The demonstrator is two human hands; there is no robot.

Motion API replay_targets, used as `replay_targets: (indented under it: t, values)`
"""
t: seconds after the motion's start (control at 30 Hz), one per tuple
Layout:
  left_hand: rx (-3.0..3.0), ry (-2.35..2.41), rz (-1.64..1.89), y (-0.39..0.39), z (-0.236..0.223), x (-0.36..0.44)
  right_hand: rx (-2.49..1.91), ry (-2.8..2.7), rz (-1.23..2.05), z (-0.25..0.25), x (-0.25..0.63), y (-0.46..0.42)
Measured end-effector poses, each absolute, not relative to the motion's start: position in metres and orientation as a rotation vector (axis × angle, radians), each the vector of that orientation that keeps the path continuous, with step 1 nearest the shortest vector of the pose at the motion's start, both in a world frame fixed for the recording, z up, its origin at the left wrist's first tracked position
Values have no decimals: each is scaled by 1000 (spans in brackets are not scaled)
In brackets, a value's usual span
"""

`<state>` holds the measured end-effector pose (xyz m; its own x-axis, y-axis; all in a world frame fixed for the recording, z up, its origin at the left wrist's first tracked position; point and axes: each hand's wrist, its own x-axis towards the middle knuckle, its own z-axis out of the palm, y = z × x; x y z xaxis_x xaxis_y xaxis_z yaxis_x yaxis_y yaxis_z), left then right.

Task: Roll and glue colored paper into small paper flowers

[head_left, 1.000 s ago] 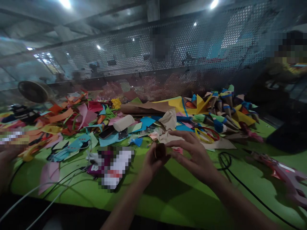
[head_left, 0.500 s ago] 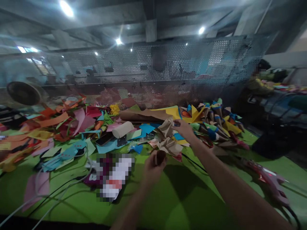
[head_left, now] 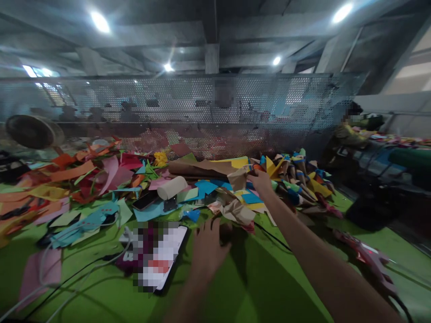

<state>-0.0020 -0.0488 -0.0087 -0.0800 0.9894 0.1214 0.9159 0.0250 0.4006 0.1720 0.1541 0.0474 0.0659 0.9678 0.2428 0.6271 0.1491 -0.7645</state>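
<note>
The person's right hand pinches crumpled tan paper between narrowed fingers at the centre of the frame. Lower, the left hand is at a small dark brown roll, its fingers curved; whether they grip it, one cannot tell. On the green table, a phone lies left of that hand, and a pink tool lies lower right.

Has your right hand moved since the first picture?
Yes. Judged against the long brown paper, the right hand has reached forward, away from the body, to near that paper's right end, where it pinches tan paper.
</note>
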Motion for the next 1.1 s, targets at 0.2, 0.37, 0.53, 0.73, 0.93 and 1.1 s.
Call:
replay_targets:
  t: [0.2,0.37,0.53,0.73,0.93,1.1]
  values:
    - [1946,2101,791,-51,3,-9,-1316,-1594,601,70,201,91]
    - [1596,1439,1261,-69,11,9,-1254,-1645,619,69,217,13]
    - [1109,1013,1375,-84,7,43,-1320,-1882,398,54,217,-36]
    - [938,1126,1347,-97,-3,41,-1153,-2135,274,33,235,-66]
    - [1508,1728,949,-121,-10,15,-960,-2535,386,-1,254,-90]
    - [2162,1908,708,-145,-3,6,-993,-2550,372,-10,263,-103]
